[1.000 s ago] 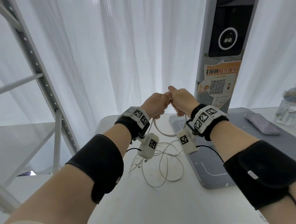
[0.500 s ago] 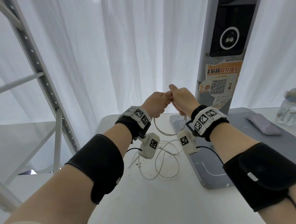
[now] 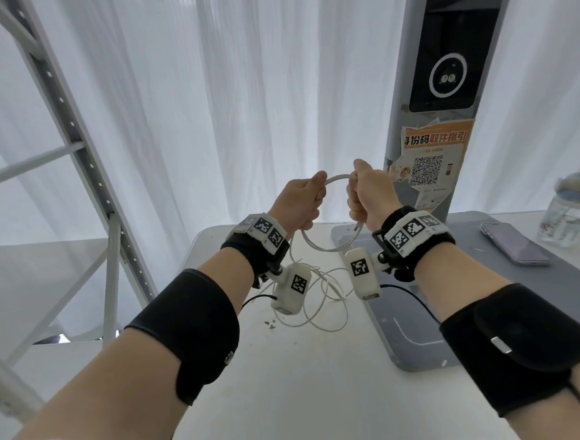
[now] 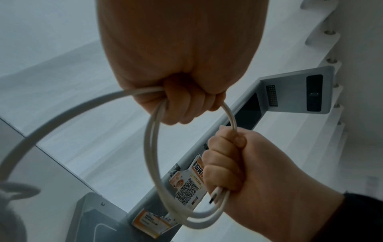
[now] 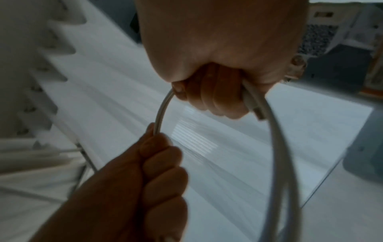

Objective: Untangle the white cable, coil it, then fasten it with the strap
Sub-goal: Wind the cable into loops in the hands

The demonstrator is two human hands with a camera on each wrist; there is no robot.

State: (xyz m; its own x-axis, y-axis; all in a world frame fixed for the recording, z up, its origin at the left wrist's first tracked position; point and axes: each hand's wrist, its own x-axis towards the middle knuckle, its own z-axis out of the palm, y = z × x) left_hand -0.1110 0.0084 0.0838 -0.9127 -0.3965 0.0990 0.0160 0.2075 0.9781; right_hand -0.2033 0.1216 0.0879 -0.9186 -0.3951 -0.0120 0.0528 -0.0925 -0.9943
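Both hands are raised above the white table [image 3: 293,384], each closed in a fist round the white cable [image 3: 337,180]. My left hand [image 3: 302,201] grips one side of a small loop, my right hand [image 3: 365,194] the other side. A short arc of cable spans the gap between the fists, and the loop's lower part [image 3: 325,248] hangs under them. In the left wrist view the loop [image 4: 152,147] shows two strands, and the plug end [image 4: 214,196] sticks out below the right fist [image 4: 230,163]. The rest of the cable [image 3: 321,296] trails in loose tangled loops on the table. No strap is visible.
A grey mat [image 3: 410,342] covers the table's right side, with a phone [image 3: 513,243] and a clear water bottle [image 3: 573,210] on it. A grey kiosk post [image 3: 434,89] with a QR sticker stands behind the hands. A metal rack [image 3: 69,132] rises on the left.
The fists, touching before, have drawn apart sideways, exposing an arc of cable between them. The hanging loop has widened and the loose cable on the table has been pulled in a little.
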